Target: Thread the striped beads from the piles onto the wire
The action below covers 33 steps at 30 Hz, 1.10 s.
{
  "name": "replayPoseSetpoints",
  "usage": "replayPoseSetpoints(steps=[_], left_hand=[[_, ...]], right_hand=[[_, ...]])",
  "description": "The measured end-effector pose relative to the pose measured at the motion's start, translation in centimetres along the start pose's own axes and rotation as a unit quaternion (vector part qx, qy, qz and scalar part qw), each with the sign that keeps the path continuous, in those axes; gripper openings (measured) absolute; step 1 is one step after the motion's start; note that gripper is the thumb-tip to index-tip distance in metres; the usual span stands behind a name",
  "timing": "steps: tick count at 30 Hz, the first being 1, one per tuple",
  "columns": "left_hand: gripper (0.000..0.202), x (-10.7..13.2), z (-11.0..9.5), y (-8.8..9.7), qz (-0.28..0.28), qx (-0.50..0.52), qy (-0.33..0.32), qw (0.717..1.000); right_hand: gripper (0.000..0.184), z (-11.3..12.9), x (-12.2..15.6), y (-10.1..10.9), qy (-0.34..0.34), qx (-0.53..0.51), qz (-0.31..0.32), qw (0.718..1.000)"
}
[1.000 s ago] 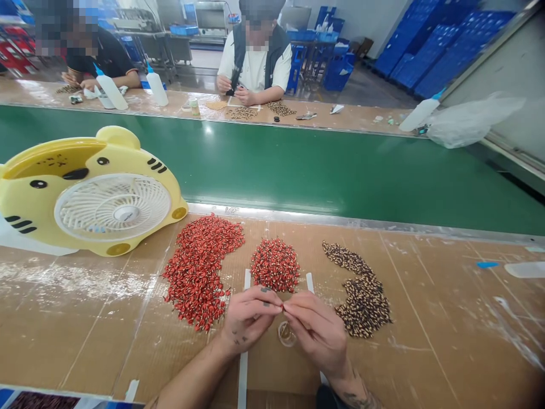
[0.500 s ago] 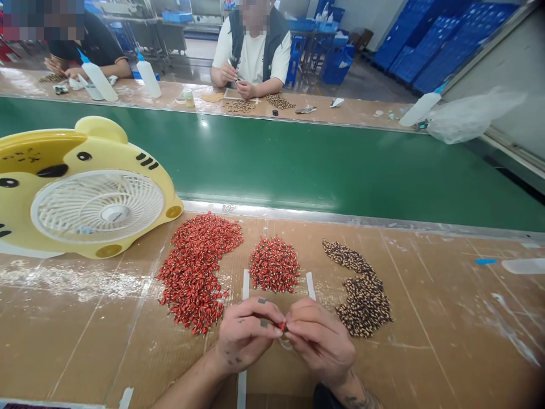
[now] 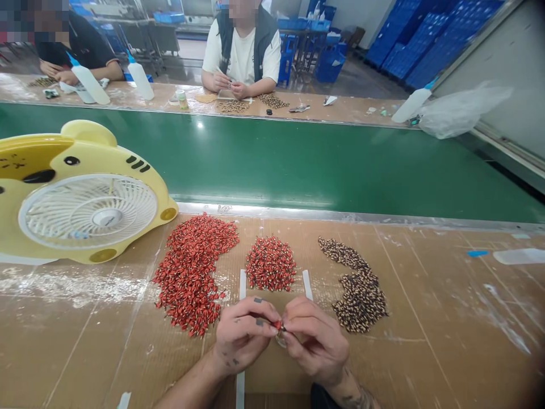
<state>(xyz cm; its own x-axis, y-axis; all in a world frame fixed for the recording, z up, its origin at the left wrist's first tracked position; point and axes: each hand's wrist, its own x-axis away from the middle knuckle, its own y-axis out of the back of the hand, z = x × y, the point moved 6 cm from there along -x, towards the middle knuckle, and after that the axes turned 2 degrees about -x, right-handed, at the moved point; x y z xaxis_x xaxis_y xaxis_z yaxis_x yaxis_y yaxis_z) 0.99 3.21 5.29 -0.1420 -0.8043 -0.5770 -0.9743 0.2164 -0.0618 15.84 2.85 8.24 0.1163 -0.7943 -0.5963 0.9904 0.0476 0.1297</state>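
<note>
My left hand (image 3: 243, 332) and my right hand (image 3: 315, 341) meet over the cardboard-covered bench (image 3: 128, 341), their fingertips pinching a small red bead (image 3: 278, 325). A thin dark pin seems to run from my left fingers to the bead. Just below the fingertips, a small clear ring (image 3: 281, 341) is partly hidden. Three bead piles lie beyond my hands: a large red heap (image 3: 191, 274), a smaller red-and-dark heap (image 3: 270, 264), and a curved brown-and-cream heap (image 3: 360, 296). White strips (image 3: 242, 284) (image 3: 307, 285) stand either side of the smaller heap.
A yellow animal-shaped desk fan (image 3: 87, 218) stands at the left. A green conveyor belt (image 3: 298, 165) runs beyond the bench. Across it, two co-workers (image 3: 240, 51) (image 3: 72, 48) sit at a far bench with white squeeze bottles (image 3: 140, 80). Blue crates (image 3: 430, 40) are stacked behind.
My hands have moved lower toward the clear ring, and the red bead now shows between the fingertips. The whole view has shifted, with the bench and fan sliding left.
</note>
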Motion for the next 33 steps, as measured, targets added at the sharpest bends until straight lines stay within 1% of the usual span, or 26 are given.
replayPoseSetpoints(steps=[3,5,7,9,11,13,17,20,22,24,28,33], left_hand=[[0.035,0.4,0.3,0.1,0.005,0.007,0.005,1.000],[0.034,0.3,0.2,0.2,0.009,0.006,0.005,1.000],[0.031,-0.1,0.0,0.2,0.013,-0.001,0.005,1.000],[0.028,-0.4,-0.2,0.4,0.009,-0.004,0.008,1.000],[0.025,-0.6,-0.2,0.5,0.002,-0.003,0.016,1.000],[0.024,-0.6,0.0,0.5,-0.001,-0.003,0.026,1.000],[0.022,-0.4,0.3,0.5,-0.002,-0.010,0.037,0.999],[0.022,-0.4,0.3,0.6,-0.003,-0.013,0.041,0.999],[0.023,-0.5,0.3,0.7,-0.005,-0.012,0.043,0.999],[0.023,-0.5,0.2,0.7,-0.006,-0.010,0.045,0.999],[0.024,-0.6,0.1,0.7,-0.010,-0.002,0.052,0.999],[0.027,-0.5,0.7,0.8,-0.016,0.021,0.087,0.996]], right_hand=[[0.025,0.1,-0.2,-0.1,0.002,-0.013,0.008,1.000],[0.021,-0.1,-0.1,0.0,-0.009,-0.030,0.004,1.000],[0.013,-0.7,0.3,0.1,-0.048,-0.060,-0.011,0.997],[0.006,-1.8,0.8,0.2,-0.108,-0.102,-0.036,0.988],[0.005,-2.7,1.2,0.1,-0.165,-0.153,-0.057,0.973],[0.009,-3.3,1.4,-0.3,-0.206,-0.216,-0.072,0.952],[0.018,-3.9,1.4,-1.2,-0.265,-0.334,-0.085,0.901],[0.017,-3.9,1.5,-1.9,-0.307,-0.402,-0.080,0.859],[0.015,-3.9,1.7,-2.1,-0.323,-0.433,-0.077,0.838],[0.013,-3.9,1.8,-2.2,-0.326,-0.448,-0.076,0.829],[0.013,-3.9,1.8,-2.3,-0.330,-0.462,-0.071,0.820],[0.013,-4.0,1.8,-2.5,-0.349,-0.493,-0.067,0.794]])
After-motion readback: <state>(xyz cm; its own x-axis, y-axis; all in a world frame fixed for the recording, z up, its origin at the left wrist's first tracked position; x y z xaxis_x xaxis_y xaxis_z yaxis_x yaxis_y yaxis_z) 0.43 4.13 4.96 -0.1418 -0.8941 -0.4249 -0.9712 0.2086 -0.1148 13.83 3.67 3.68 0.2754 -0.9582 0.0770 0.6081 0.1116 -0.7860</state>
